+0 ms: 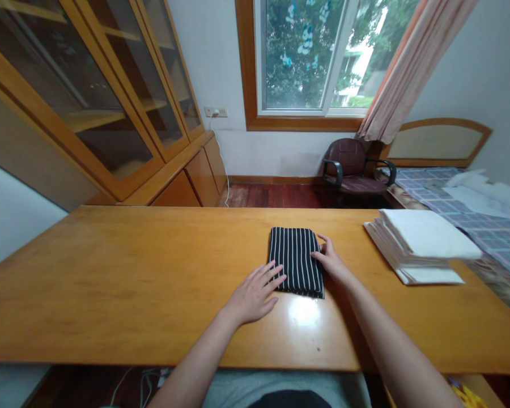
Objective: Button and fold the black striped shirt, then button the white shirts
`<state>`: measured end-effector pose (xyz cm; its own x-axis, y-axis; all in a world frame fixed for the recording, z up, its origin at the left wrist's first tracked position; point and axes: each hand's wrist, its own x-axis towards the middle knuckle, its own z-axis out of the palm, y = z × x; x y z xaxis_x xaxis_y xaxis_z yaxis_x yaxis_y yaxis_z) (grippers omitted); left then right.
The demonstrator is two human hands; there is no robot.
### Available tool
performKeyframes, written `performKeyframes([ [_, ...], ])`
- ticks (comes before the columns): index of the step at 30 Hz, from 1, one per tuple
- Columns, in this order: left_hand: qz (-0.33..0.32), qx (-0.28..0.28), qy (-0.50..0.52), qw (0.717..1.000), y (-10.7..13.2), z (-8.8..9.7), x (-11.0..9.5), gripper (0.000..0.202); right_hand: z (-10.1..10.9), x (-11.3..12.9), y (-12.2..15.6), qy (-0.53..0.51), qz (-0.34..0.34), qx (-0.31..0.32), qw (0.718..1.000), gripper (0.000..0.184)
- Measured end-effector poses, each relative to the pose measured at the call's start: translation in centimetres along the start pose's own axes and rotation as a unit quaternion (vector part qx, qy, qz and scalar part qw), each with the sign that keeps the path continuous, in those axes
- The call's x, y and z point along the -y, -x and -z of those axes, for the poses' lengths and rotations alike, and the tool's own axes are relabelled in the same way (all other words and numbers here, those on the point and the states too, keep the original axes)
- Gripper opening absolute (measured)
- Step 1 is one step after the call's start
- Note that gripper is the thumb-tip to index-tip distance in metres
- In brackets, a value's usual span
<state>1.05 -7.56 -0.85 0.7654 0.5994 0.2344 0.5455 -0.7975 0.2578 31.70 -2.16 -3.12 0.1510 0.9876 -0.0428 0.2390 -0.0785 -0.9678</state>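
Note:
A folded black cloth with thin white stripes [296, 259] lies flat near the middle of a long wooden table [131, 272]. My left hand [255, 294] rests flat with fingers spread, its fingertips touching the cloth's left edge. My right hand [332, 259] lies at the cloth's right edge, fingers stretched out and touching the fabric. Neither hand grips anything.
A stack of folded white cloths [420, 243] sits on the table's right end. A dark red armchair [352, 167] stands beyond, under the window. A bed with checked cover [471, 221] is at right, and a glass-door wooden cabinet [110, 113] at left.

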Motion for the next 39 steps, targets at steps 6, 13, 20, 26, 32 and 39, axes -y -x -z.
performKeyframes([
  [6, -0.007, -0.005, 0.005, 1.0, -0.1, -0.2, 0.1, 0.061, -0.2, 1.5, 0.5, 0.284, 0.157, -0.162, 0.932, 0.044],
  [13, -0.026, -0.01, 0.013, 1.0, -0.5, -0.3, 0.3, 0.058, -5.2, 5.6, 0.8, 0.438, 0.307, -0.002, 0.845, 0.047],
  [20, -0.019, 0.012, 0.005, 1.0, -0.4, 0.1, 0.0, 0.055, -7.3, 3.3, 0.4, 0.472, 0.231, 0.041, 0.85, 0.054],
  [26, -0.018, 0.021, 0.008, 1.0, -0.5, 0.4, -0.1, 0.057, -4.9, 1.0, 0.6, 0.435, 0.18, 0.006, 0.882, 0.058],
  [32, -0.016, 0.023, 0.017, 0.999, -0.5, 0.2, 0.0, 0.06, -2.6, -0.3, -0.1, 0.394, 0.107, -0.036, 0.912, 0.06],
  [39, -0.014, 0.02, 0.013, 1.0, -0.3, 0.3, -0.4, 0.06, -0.7, -0.4, -0.2, 0.385, 0.085, -0.1, 0.913, 0.059],
])
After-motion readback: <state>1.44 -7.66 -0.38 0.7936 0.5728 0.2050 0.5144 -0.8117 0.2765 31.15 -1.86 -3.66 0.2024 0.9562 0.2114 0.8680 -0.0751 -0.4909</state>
